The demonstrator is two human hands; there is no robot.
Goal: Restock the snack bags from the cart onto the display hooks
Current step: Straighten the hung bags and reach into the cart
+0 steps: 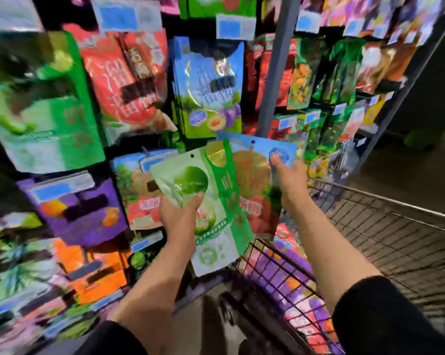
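Nearest, two dark sleeves [385,316], forearms extended over the cart [370,226]. Left of the cart's near corner, the left hand [180,213] is clamped on a pale green snack bag [206,201], thumb across its face, hang hole uppermost, presumably for hooking. Just above the cart, the right hand [290,180] pinches a blue-topped bag [252,180] at its upper edge. Beyond the cart, the display hooks are hidden behind the hanging bags [208,85].
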